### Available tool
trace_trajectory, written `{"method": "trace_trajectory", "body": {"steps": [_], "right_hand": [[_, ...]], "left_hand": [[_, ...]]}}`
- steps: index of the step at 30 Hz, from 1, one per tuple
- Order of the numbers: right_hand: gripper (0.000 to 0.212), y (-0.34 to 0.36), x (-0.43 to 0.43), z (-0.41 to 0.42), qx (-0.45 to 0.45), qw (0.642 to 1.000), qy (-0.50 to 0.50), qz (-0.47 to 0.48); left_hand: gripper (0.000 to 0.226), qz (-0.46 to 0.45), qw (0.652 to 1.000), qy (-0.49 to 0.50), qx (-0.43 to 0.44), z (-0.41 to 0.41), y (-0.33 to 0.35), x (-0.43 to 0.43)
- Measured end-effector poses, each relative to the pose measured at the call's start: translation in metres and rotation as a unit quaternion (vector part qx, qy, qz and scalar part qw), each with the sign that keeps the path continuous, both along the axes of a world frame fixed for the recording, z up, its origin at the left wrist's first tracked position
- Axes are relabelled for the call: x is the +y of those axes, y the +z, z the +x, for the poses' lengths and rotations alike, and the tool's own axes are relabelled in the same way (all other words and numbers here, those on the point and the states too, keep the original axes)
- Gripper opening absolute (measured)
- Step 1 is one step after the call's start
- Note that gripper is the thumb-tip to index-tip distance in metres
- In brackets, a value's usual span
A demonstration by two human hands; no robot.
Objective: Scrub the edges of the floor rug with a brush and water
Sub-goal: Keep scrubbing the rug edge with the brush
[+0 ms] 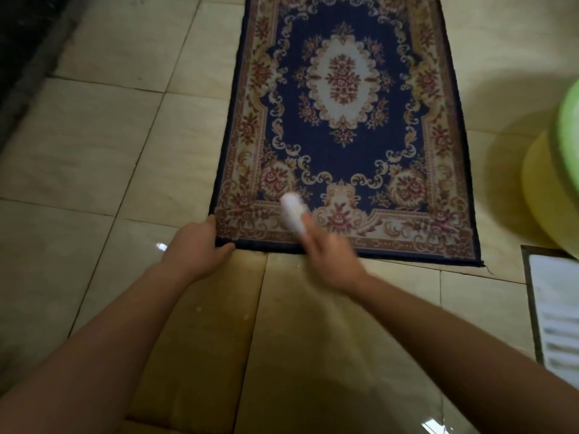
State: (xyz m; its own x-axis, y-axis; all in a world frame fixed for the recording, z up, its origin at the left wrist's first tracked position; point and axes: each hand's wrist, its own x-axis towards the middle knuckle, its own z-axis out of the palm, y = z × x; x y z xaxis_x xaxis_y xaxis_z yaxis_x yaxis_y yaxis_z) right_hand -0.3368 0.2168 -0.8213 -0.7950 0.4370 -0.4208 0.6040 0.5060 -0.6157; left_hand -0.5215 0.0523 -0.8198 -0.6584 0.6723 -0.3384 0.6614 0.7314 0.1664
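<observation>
The glossy tiled floor (pixel 109 151) carries the blue patterned rug (pixel 344 89), which lies flat ahead of the person. A yellow and green basin (pixel 551 189) sits near its right side. The left hand (pixel 197 249) pinches the rug's near left corner, thumb on top. The right hand (pixel 329 258), blurred, wraps the white brush (pixel 293 216) on the near border. Scrubbing of 1 edge looks underway; next, I'd say, the strokes should work rightward along it.

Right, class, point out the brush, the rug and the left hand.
brush (pixel 293 216), head view, its white back.
rug (pixel 344 83), head view, the pale centre medallion.
left hand (pixel 199 247), head view, the back of the hand.
</observation>
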Motion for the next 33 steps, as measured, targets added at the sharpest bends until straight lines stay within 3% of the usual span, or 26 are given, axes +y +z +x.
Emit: {"method": "trace_trajectory", "body": {"steps": [3,6,9,11,14,17,18,20,22,24,26,29,33], "right_hand": [[0.047,0.008,-0.031,0.0,-0.006,0.989,0.123,-0.087],[0.042,0.015,0.008,-0.019,0.064,0.99,-0.019,-0.125],[0.044,0.014,0.035,-0.032,0.055,0.986,-0.154,-0.027],[0.044,0.007,0.01,-0.032,0.009,0.999,-0.036,0.018],[0.047,0.012,-0.049,-0.029,-0.021,0.984,0.162,-0.067],[0.04,0.018,-0.025,-0.046,0.05,0.981,0.051,-0.178],[0.042,0.018,-0.006,-0.053,0.071,0.983,-0.024,-0.168],[0.043,0.015,0.02,-0.057,0.061,0.99,-0.114,-0.062],[0.043,0.008,0.004,-0.049,0.018,0.998,-0.06,0.016],[0.041,0.007,-0.04,-0.038,0.001,0.995,0.07,-0.074],[0.041,0.012,-0.068,-0.029,-0.01,0.974,0.126,-0.187],[0.04,0.02,-0.051,-0.024,0.043,0.968,0.056,-0.241],[0.041,0.02,-0.008,-0.003,0.105,0.966,-0.09,-0.217]], "left_hand": [[0.042,-0.006,1.0,-0.015,-0.002,-0.001,0.004,-0.001],[0.026,0.01,1.0,-0.012,-0.013,-0.004,0.004,-0.004],[0.022,0.013,1.0,-0.005,-0.022,-0.006,0.004,-0.008],[0.02,0.012,1.0,0.005,-0.025,-0.008,0.003,-0.006],[0.028,0.004,0.999,0.03,-0.037,-0.009,0.005,-0.005],[0.032,0.001,0.997,0.056,-0.055,-0.011,0.006,-0.009],[0.033,-0.002,0.996,0.069,-0.065,-0.011,0.008,-0.01],[0.038,-0.008,0.991,0.1,-0.085,-0.009,0.013,-0.011],[0.039,-0.012,0.989,0.112,-0.097,-0.009,0.016,-0.01],[0.035,-0.016,0.988,0.115,-0.102,-0.009,0.018,-0.007],[0.035,-0.025,0.985,0.129,-0.11,-0.007,0.02,-0.006],[0.041,-0.032,0.981,0.135,-0.133,-0.001,0.027,-0.004],[0.042,-0.009,0.978,0.17,-0.124,0.013,0.026,-0.006]]}}
